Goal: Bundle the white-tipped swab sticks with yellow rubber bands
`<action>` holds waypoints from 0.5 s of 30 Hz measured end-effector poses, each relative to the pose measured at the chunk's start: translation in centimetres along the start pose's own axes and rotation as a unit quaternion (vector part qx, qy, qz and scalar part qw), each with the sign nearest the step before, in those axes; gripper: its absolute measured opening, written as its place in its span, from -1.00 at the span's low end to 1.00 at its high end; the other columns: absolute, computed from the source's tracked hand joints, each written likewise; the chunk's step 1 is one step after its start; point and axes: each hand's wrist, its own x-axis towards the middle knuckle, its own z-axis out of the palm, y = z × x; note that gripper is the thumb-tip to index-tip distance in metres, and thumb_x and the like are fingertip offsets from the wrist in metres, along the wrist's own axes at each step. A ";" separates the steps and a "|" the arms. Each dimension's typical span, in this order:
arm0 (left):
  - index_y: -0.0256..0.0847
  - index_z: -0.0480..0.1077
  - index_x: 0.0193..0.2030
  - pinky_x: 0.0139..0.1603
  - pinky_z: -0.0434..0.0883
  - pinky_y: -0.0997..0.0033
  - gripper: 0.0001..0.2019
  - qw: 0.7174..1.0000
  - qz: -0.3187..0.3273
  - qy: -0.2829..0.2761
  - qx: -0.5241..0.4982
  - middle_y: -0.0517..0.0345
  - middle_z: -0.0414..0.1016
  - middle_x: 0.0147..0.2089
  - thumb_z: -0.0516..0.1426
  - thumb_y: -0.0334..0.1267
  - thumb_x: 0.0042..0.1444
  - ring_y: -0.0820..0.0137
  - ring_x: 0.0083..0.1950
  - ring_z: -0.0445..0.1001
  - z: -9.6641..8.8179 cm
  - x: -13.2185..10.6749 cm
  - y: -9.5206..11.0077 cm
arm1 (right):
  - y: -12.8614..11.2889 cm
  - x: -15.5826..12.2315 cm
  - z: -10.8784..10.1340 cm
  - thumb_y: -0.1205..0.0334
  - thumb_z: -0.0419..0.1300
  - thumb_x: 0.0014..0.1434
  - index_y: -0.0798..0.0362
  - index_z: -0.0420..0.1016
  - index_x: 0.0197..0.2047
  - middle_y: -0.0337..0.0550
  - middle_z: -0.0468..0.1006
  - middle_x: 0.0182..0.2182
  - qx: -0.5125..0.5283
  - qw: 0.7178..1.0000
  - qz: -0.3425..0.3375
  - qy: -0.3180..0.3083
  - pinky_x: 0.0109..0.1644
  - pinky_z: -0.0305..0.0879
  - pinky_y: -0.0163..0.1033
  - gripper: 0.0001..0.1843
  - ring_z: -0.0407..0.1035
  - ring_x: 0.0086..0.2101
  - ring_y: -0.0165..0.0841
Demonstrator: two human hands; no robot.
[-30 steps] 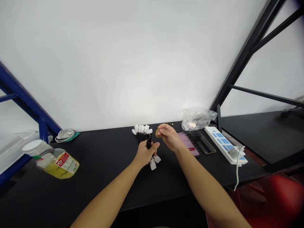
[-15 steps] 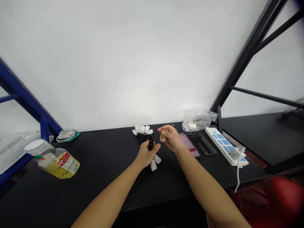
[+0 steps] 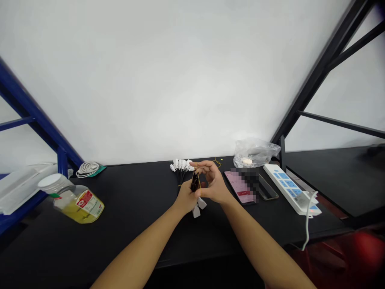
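Note:
My left hand (image 3: 187,198) grips a bundle of black cables (image 3: 195,183) upright, with white plug ends fanning out at the top (image 3: 181,164) and more white plugs (image 3: 197,209) hanging below my fist. My right hand (image 3: 213,184) is right against the bundle, with its thumb and fingers pinched on a thin yellow thread (image 3: 199,176). The thread runs up beside the black cables, and a loose length of it (image 3: 217,161) curls beyond my right hand. Where the thread meets the cables is partly hidden by my fingers.
On the black table (image 3: 129,192) lie a pink-screened phone (image 3: 240,186), a dark phone (image 3: 267,188), a plastic bag (image 3: 256,155), a white power strip (image 3: 288,188), a yellow-labelled jar (image 3: 77,204) and a coiled white cable (image 3: 88,169). Blue and black metal frames stand at both sides.
My right hand has moved left, from beside the bundle to against it, and the yellow thread now shows stretched along the cables. My left hand has barely moved. The whole view has shifted slightly.

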 end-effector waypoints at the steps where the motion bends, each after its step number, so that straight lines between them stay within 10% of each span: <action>1: -0.22 0.23 -0.57 -0.46 0.18 0.46 -0.62 1.000 -0.007 0.008 0.003 0.26 0.20 -0.55 0.28 -0.06 0.03 0.50 -0.50 0.18 0.1 0.0 0.2 | -0.1 0.0 0.0 -0.10 0.57 -0.20 -0.12 0.31 0.12 0.04 0.44 0.21 0.001 1.000 -0.004 0.000 0.05 0.36 -0.07 -0.13 0.44 -0.07 -0.22; 15: -0.20 0.22 -0.56 -0.49 0.18 0.44 -0.69 0.998 -0.015 0.021 0.049 0.27 0.21 -0.56 0.22 -0.17 0.08 0.48 -0.50 0.21 -0.1 -0.2 0.4 | -1.8 0.0 0.3 0.11 0.61 -0.24 -0.12 0.31 0.26 0.01 0.39 0.25 -0.183 0.982 -0.002 -0.049 0.24 0.27 0.01 0.01 0.32 0.18 -0.05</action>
